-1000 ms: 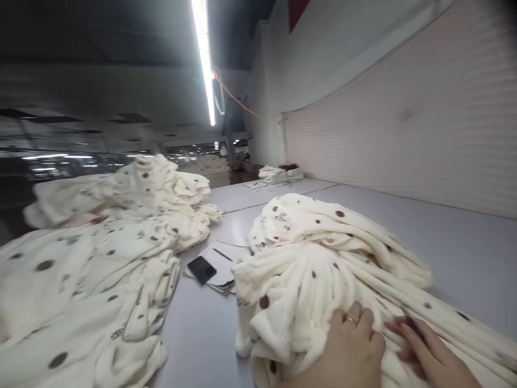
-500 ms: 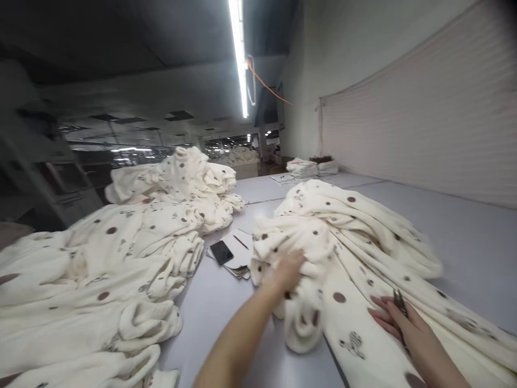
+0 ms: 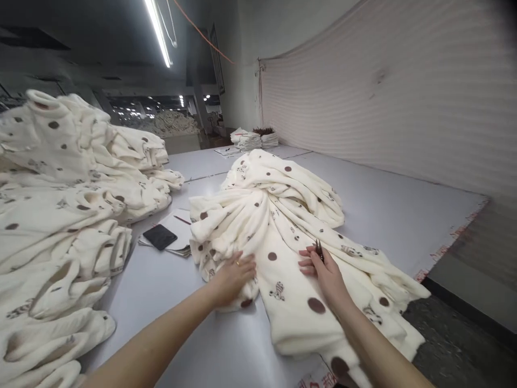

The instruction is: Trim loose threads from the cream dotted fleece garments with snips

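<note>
Cream plush fabric point(image 3: 274, 231) with brown dots and small animal prints lies gathered on the table before me. My left hand point(image 3: 236, 277), with a ring on one finger, rests on its bunched left part, fingers stretched out over the folds. A pair of dark thread snips point(image 3: 319, 251) sticks up from my right hand point(image 3: 325, 269), held against the palm with the points away from me. The fingers of that hand touch the flatter part of the same fabric.
A tall heap of matching fabric point(image 3: 72, 178) fills the left side. Between the piles, a black phone point(image 3: 160, 237) lies on papers point(image 3: 177, 226) beside a dark red pen point(image 3: 182, 220). White stacks point(image 3: 246, 140) stand at the far end. The table's right edge point(image 3: 456, 237) drops to dark floor.
My view has turned right, so everything sits farther left. My left hand has drawn nearer to me along the bunched fabric, which now spreads flatter. The snips stay in my right hand.
</note>
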`<state>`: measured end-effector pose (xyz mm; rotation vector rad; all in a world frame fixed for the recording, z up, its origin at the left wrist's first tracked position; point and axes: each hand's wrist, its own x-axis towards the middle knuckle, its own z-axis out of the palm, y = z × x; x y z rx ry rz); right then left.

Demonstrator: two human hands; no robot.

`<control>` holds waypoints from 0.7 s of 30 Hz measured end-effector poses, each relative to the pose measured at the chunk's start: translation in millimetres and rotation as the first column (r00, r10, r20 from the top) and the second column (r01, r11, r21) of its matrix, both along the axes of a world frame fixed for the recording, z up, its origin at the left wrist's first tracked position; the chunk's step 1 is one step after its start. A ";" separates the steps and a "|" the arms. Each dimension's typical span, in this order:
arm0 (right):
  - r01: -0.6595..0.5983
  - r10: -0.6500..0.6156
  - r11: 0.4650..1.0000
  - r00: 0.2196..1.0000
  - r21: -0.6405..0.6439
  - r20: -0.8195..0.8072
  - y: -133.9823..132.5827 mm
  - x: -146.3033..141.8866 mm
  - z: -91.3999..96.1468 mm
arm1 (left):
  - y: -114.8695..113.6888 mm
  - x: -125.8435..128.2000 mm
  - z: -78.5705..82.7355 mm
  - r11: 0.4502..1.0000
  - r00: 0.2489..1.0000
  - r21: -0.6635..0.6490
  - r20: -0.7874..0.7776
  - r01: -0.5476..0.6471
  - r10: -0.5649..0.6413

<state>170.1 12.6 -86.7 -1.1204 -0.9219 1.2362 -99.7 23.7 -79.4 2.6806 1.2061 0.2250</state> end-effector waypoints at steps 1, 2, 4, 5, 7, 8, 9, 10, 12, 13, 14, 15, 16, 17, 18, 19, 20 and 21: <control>-0.050 0.048 0.998 0.994 0.024 0.094 -9.9 1.0 8.0 | 0.8 3.3 -1.7 0.999 0.998 -0.005 0.026 -0.054 0.055; -0.138 0.125 0.990 0.967 0.044 0.222 -21.8 0.8 15.2 | 2.2 6.4 -2.0 0.995 0.994 -0.010 0.051 -0.098 0.099; -0.369 0.310 0.929 0.819 0.030 0.483 -48.4 -2.4 23.8 | 2.2 12.6 0.6 0.991 0.987 -0.028 0.094 -0.131 0.133; -0.466 0.367 0.885 0.713 0.013 0.597 -60.8 -4.6 24.3 | -1.3 16.0 2.9 0.990 0.985 -0.037 0.109 -0.133 0.136; -0.559 0.370 0.829 0.522 -0.020 0.768 -78.4 -7.8 17.9 | -18.0 23.4 7.3 0.989 0.977 -0.027 0.156 -0.143 0.146; -0.566 0.337 0.824 0.451 -0.028 0.826 -82.3 -8.3 12.6 | -31.0 27.6 8.3 0.986 0.965 -0.009 0.204 -0.167 0.165; -0.552 0.301 0.833 0.416 -0.024 0.859 -82.8 -7.9 7.2 | -46.4 32.3 8.0 0.978 0.943 0.000 0.267 -0.209 0.201; -0.525 0.268 0.851 0.419 -0.010 0.868 -80.4 -6.8 2.7 | -63.0 37.8 6.3 0.964 0.904 -0.013 0.346 -0.265 0.253; -0.439 0.234 0.898 0.519 0.022 0.822 -70.7 -4.1 -1.1 | -94.3 51.9 -0.8 0.907 0.776 -0.203 0.470 -0.370 0.421; -0.394 0.232 0.919 0.591 0.025 0.773 -65.4 -3.1 0.1 | -106.5 60.8 -5.4 0.852 0.710 -0.378 0.481 -0.362 0.515; -0.357 0.238 0.934 0.660 0.018 0.713 -60.9 -3.0 3.0 | -115.0 70.8 -9.9 0.788 0.663 -0.547 0.482 -0.283 0.572; -0.334 0.250 0.943 0.717 0.006 0.650 -57.9 -3.6 7.1 | -119.5 81.6 -13.5 0.740 0.623 -0.639 0.496 -0.209 0.605; -0.325 0.263 0.946 0.761 -0.002 0.593 -56.5 -4.9 11.7 | -120.1 92.6 -15.8 0.706 0.580 -0.689 0.513 -0.162 0.633; -0.324 0.267 0.946 0.789 0.005 0.553 -56.4 -6.5 16.1 | -117.3 103.0 -16.6 0.687 0.523 -0.715 0.540 -0.128 0.659; -0.317 0.254 0.948 0.803 0.025 0.540 -57.4 -8.0 19.7 | -112.2 111.9 -15.8 0.676 0.452 -0.728 0.567 -0.116 0.689; -0.299 0.217 0.952 0.799 0.058 0.560 -58.7 -8.8 22.3 | -106.0 118.8 -13.9 0.662 0.372 -0.741 0.587 -0.111 0.719; -0.274 0.156 0.956 0.775 0.104 0.613 -59.9 -8.7 23.6 | -99.7 123.3 -11.4 0.648 0.291 -0.755 0.601 -0.101 0.744; -0.252 0.079 0.955 0.725 0.157 0.685 -60.5 -7.6 23.8 | -94.1 125.2 -8.8 0.649 0.220 -0.755 0.621 -0.088 0.752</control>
